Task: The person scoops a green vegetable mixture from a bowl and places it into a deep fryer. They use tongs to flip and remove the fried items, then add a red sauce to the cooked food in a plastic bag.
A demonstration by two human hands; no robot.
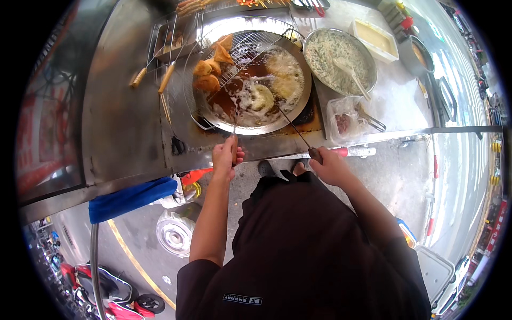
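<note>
My left hand point(226, 156) is closed round the wooden handle of a thin metal cooking tool whose tip reaches into the hot oil. In my right hand point(325, 162) is the dark handle of a long thin metal rod point(295, 127), its far end dipping into the oil near a pale round fritter point(261, 98). Foam and bubbles surround that fritter. Two more bubbling fritters point(286, 85) float at the right side of the wide frying pan point(256, 129). Browned triangular pastries point(222, 54) rest on the wire rack point(242, 56) at the pan's left. Both tool ends are hard to make out.
Right of the pan stands a large bowl of green-flecked batter point(338, 56) with a white ladle point(352, 74). A white tub point(375, 40) and a clear bag point(341, 120) are beyond it. Wooden-handled tools point(166, 77) and scissors point(177, 145) lie left. A blue cloth point(133, 200) hangs below.
</note>
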